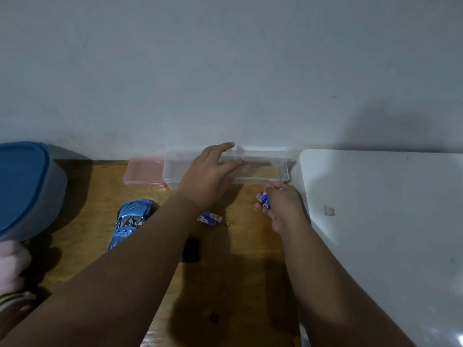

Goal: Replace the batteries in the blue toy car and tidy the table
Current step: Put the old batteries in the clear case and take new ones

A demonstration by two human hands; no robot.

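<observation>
The blue toy car [129, 221] lies on the wooden table [238, 259], left of my left forearm. My left hand [210, 174] reaches over the clear plastic box [263, 169] at the wall, fingers stretched across its open top. My right hand [280, 206] grips two blue batteries [264, 199] just in front of the box. Two more blue batteries [210, 217] lie on the table between my arms. A small black cover [191, 249] lies beside my left forearm.
A pink tray [144, 172] sits left of the clear box. A grey bin with a blue lid [22, 186] stands at the far left. A white table [388, 221] adjoins on the right. Another person's hand [11, 269] shows at the left edge.
</observation>
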